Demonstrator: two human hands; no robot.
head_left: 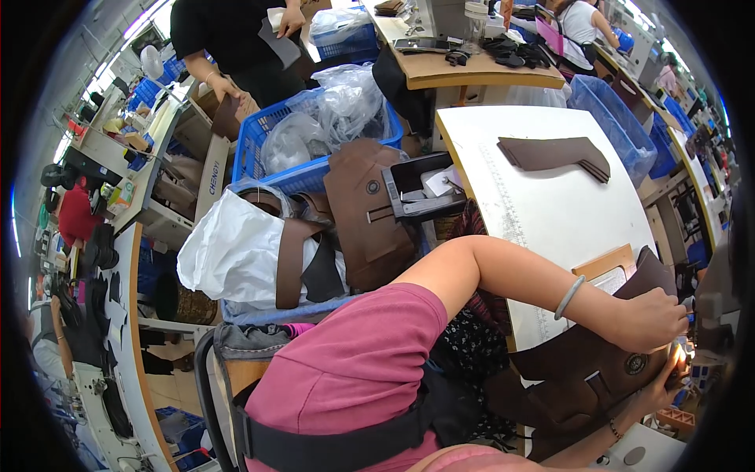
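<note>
Where the white surface with thin ruler marks (543, 212) runs toward the lower right, a dark brown, smooth, leather-like piece (570, 355) is seen near its edge. The piece is wide and floppy, and it is bent in soft folds. A round, dark badge with a pale ring (635, 364) is set on it, and a narrow slot with a pale edge (598, 383) can be seen beside the badge. Much the same look is shared by a bigger brown piece with a round badge (363, 250), which is set down near the blue plastic basket (250, 145).

Above the piece, the left hand (646, 321) is held with its fingers curled in; what is between the fingertips cannot be made out. By the piece's right edge, the right hand (664, 385) is placed, touching it. Whether the edge is gripped cannot be told, as part of that hand is hidden.

Some of the surface is covered by the left arm. A brown flap (649, 275) is half hidden behind the left hand, and whether it is joined to the piece cannot be told. The far right is blurred by glare and cut off by the dark round rim.
</note>
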